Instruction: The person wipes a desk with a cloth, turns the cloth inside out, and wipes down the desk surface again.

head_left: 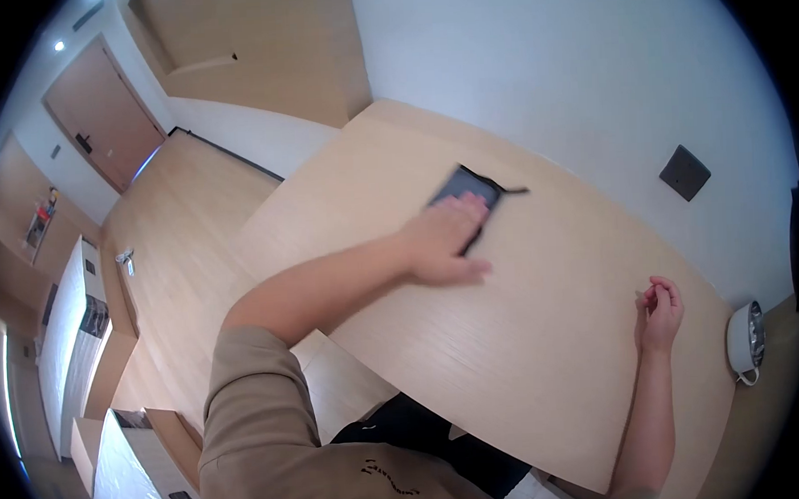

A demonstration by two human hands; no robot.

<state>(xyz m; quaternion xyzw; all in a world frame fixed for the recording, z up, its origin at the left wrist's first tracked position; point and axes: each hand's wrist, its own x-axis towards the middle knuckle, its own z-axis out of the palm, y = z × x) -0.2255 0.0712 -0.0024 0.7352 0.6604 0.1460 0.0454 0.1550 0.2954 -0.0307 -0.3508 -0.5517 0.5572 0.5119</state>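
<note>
My left hand (448, 238) lies flat across a dark grey, flat rectangular item (462, 185) on the light wood table (421, 329). Its thumb is stretched out to the side, and motion smears the hand slightly. A thin black strap or cord (515, 190) sticks out from the item's far edge. Part of the item is hidden beneath my fingers, and its exact kind is unclear. My right hand (661, 314) rests near the table's right side, its fingers loosely curled inward with nothing visible in them.
A white round metal-lined bowl or pot (744, 343) with a handle stands at the table's right edge. A white wall carrying a dark square plate (685, 173) borders the far side. Leftward are the wooden floor (180, 223), plastic-wrapped mattresses (69, 344) and a door (104, 115).
</note>
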